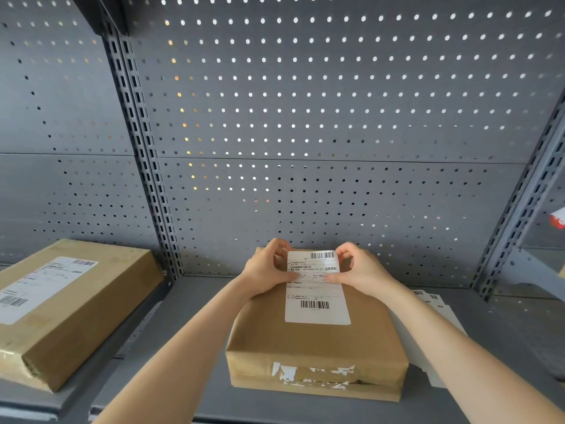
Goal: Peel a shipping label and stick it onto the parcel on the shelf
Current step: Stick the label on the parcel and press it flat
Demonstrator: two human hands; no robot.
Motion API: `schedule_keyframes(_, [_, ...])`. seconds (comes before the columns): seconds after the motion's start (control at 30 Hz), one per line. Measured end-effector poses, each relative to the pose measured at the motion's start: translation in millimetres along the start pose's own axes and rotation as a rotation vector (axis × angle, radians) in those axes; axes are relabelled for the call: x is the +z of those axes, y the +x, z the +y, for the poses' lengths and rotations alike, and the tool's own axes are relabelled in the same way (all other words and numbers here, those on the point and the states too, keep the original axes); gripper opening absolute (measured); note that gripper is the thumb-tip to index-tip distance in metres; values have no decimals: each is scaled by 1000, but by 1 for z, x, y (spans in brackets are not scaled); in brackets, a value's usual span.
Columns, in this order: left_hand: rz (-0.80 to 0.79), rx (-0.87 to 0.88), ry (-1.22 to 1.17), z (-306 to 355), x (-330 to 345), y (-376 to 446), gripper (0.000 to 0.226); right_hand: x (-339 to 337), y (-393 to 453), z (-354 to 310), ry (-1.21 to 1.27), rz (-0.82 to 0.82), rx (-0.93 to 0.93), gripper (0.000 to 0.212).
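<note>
A brown cardboard parcel (315, 347) lies on the grey shelf (195, 325) in front of me. A white shipping label (316, 301) with barcodes lies on its top face, the near part flat against the cardboard. My left hand (266, 270) pinches the label's far left edge, thumb on its face. My right hand (360, 267) holds the far right edge the same way. The label's far end curves up slightly between my fingers.
A second brown parcel (64, 313) with its own label sits on the neighbouring shelf at the left. White label sheets (434, 304) lie on the shelf right of the parcel. Grey pegboard (305, 117) and slotted uprights (146, 166) close the back.
</note>
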State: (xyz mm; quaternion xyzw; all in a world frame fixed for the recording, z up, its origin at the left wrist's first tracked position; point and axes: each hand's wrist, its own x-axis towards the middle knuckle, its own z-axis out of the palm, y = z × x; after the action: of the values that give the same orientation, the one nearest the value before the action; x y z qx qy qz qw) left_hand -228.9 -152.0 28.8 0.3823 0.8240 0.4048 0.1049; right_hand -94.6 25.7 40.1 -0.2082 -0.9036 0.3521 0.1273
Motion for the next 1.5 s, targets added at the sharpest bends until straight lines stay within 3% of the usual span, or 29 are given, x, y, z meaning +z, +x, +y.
schedule_keyframes(0.57, [-6,26,-4,2,0,11,43,0,16,1,9,-24,-29,25])
schedule_keyframes(1.5, [7,39,145,0,2,33,29,0,39,9,-107,2,-25,21])
